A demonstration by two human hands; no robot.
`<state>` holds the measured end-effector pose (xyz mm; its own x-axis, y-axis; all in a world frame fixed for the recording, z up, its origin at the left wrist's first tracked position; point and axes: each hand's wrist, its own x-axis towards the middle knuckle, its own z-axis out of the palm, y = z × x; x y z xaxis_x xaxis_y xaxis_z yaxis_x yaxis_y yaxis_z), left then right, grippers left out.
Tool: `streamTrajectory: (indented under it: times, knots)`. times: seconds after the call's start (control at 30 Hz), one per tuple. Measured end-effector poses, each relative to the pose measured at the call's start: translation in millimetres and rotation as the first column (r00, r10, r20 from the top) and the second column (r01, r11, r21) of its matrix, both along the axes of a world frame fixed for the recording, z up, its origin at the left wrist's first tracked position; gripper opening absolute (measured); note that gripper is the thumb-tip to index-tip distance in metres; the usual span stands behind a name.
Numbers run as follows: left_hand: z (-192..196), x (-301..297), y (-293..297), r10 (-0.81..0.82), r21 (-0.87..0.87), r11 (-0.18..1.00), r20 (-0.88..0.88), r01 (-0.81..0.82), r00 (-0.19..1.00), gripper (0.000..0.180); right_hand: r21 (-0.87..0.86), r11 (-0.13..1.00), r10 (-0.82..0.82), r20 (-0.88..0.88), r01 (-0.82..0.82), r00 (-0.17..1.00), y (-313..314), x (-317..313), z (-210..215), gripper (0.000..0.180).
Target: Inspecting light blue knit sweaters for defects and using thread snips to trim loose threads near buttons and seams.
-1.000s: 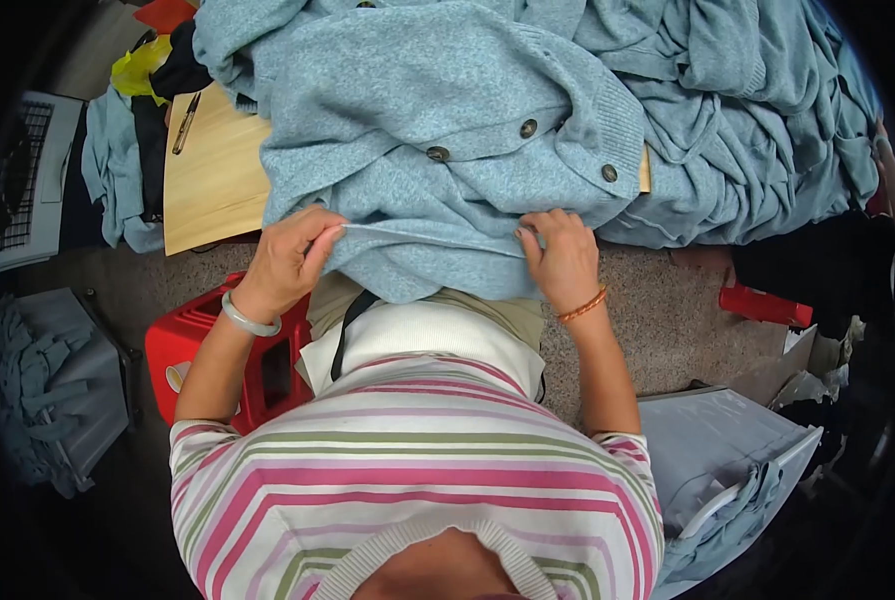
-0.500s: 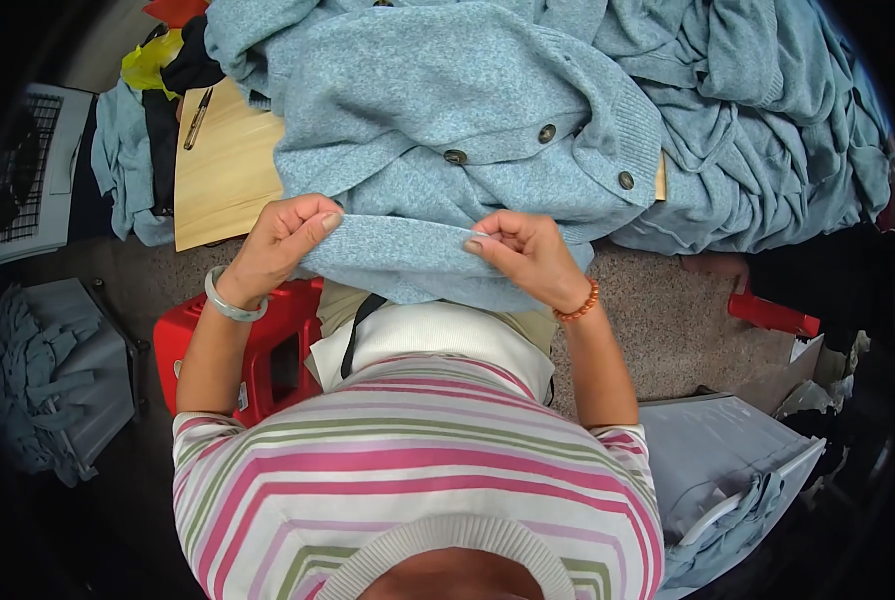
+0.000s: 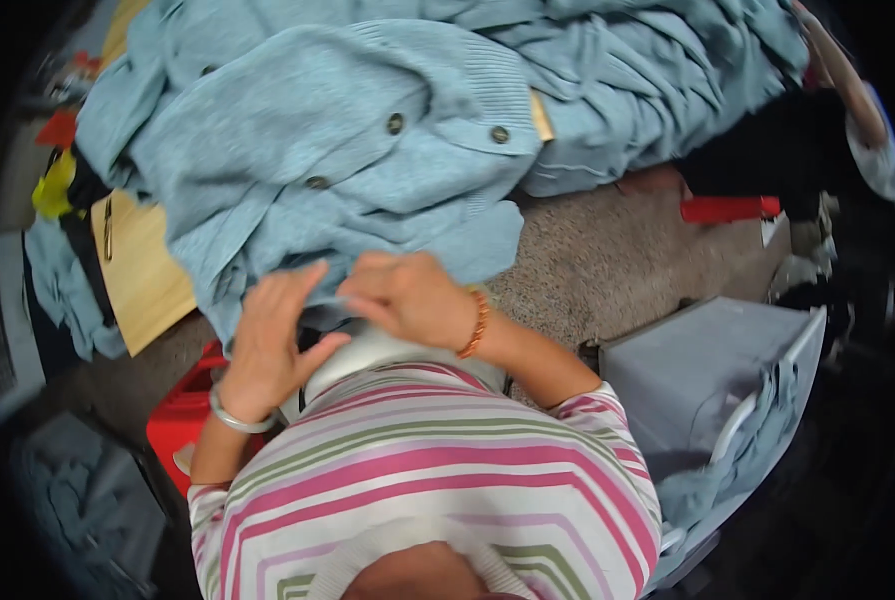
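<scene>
Light blue cardigan [image 3: 367, 150] spread over the worktop [image 3: 587, 260], filling the view from 10 to 1 o'clock, three dark buttons in a slanting row near its middle. Lower hem bunched at the centre, right at the worktop's near edge.

Left hand [image 3: 272, 345] at 7 o'clock of centre, fingers fairly straight and pointing up toward 12, palm turned to the right, fingertips touching the hem. Loosely apart, not plainly clamped on anything. Silver bangle on that wrist.

Right hand [image 3: 407, 298] just beside it at centre, fingers curled together over a fold of the hem, seemingly pinching the knit; exact grip hidden by the knuckles. Orange bead bracelet [image 3: 475, 325] on that wrist. Both hands nearly touching, thumb of the left close under the right.

More blue knitwear [image 3: 647, 90] heaped behind the cardigan, from 12 to 2 o'clock. Tan board [image 3: 142, 275] at 9 o'clock, partly under the cardigan, a pen lying on it. Red stool [image 3: 177, 430] at 8 o'clock, below the worktop edge. Small red item [image 3: 727, 208] at 3 o'clock on the speckled worktop. Grey bin [image 3: 707, 370] at 4 o'clock with blue cloth hanging over its rim. Striped pink, green and white top [image 3: 427, 490] filling 6 o'clock.
</scene>
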<state>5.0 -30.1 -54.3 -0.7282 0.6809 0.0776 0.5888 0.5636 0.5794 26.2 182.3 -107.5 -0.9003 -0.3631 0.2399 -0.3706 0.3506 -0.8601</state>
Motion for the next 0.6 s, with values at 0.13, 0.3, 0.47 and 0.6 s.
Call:
streamTrajectory:
  times: [0.13, 0.3, 0.47, 0.6]
  knots:
    - [-41, 11, 6, 0.113, 0.060, 0.990, 0.202, -0.128, 0.973, 0.023, 0.084, 0.996, -0.038, -0.046, 0.042, 0.998, -11, 16, 11, 0.016]
    - [-37, 10, 8, 0.042, -0.091, 0.995, 0.145, -0.029, 0.989, 0.024, -0.017, 1.000, -0.004, -0.032, 0.004, 0.999, -14, 25, -9, 0.015]
    - [-2, -27, 2, 0.055, 0.131, 0.985, 0.378, -0.112, 0.924, 0.042, -0.086, 0.991, -0.098, 0.052, 0.102, 0.994, -1, 14, -5, 0.015]
    - [-21, -47, 26, 0.332, 0.247, 0.927, -0.184, -0.284, 0.925, 0.038, -0.083, 0.988, -0.131, -0.002, 0.131, 0.991, -2, 9, -2, 0.012]
